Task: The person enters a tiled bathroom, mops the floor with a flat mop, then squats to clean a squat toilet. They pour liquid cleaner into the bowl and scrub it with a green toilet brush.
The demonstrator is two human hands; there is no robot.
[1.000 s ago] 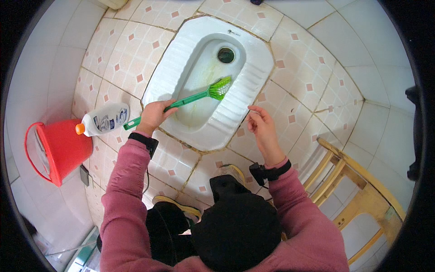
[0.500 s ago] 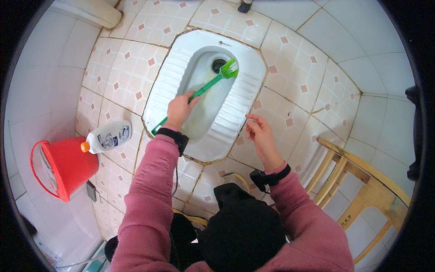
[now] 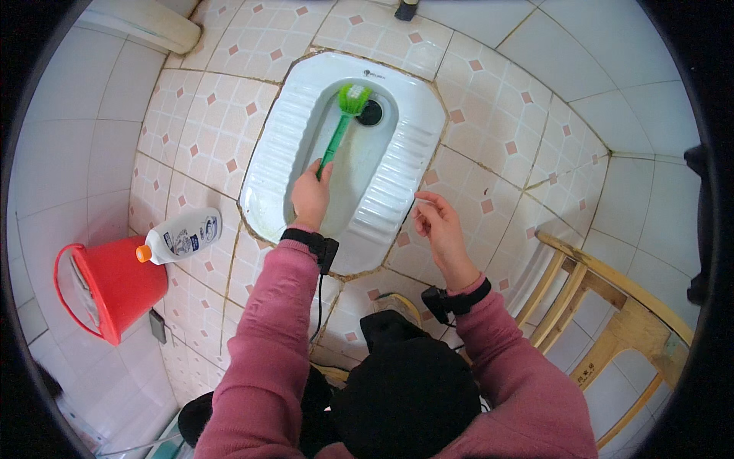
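Observation:
My left hand (image 3: pixel 310 196) is wrapped round the handle of a green toilet brush (image 3: pixel 334 144). The brush head, green with pale bristles, rests inside the bowl of a white squat toilet (image 3: pixel 269 200), just left of the dark drain hole (image 3: pixel 370 113). The lower end of the handle is hidden by my hand and wrist. To the right of the toilet, my right hand (image 3: pixel 437 226) hovers over the tiled floor with nothing in it, its fingers loosely bent and apart.
A white bottle with an orange cap (image 3: pixel 183 235) stands at the left, next to a red bucket (image 3: pixel 126 287). A wooden chair (image 3: pixel 623 321) is at the right. A pale pipe (image 3: pixel 149 23) runs along the far left corner. My shoe (image 3: pixel 397 304) is near the toilet's front edge.
The brush head has swung from the right of the drain hole to its left. My left hand has turned and shifted slightly right; my right hand stays put.

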